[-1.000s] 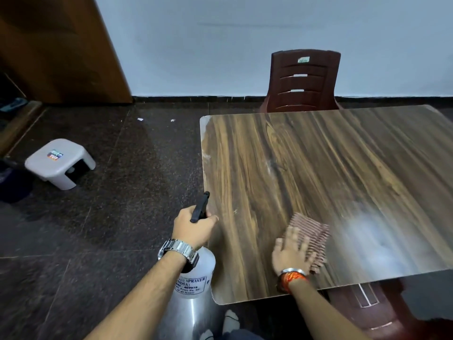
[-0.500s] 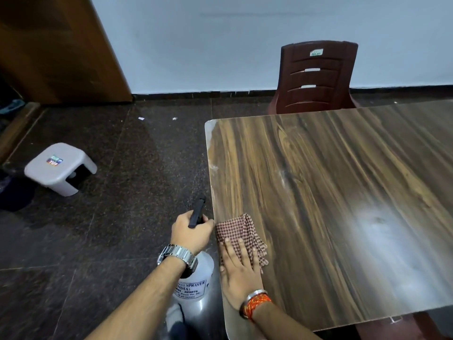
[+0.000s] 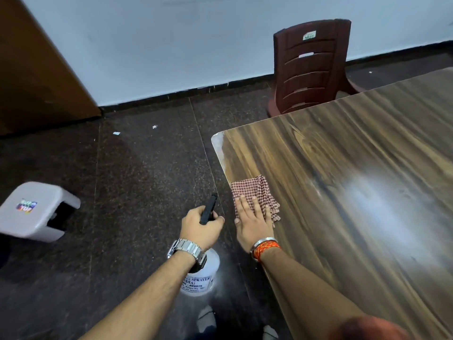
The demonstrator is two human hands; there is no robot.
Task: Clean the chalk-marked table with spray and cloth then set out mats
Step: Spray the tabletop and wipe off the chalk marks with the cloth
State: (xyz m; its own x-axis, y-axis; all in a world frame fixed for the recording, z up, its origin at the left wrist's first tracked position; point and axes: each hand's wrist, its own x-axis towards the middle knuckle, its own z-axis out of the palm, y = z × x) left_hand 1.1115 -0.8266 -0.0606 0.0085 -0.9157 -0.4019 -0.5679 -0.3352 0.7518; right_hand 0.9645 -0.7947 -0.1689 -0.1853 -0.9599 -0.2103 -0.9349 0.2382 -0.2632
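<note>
Mid-wipe, the right hand presses the checked cloth with flat fingers at the bench's left edge while the left hand grips the sprayer beside it; the next move probably calls for sweeping inward.

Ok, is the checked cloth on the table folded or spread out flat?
Folded: the cloth shows stacked, layered edges beside the right hand pressing on it.

Dim light, glare on table
</note>
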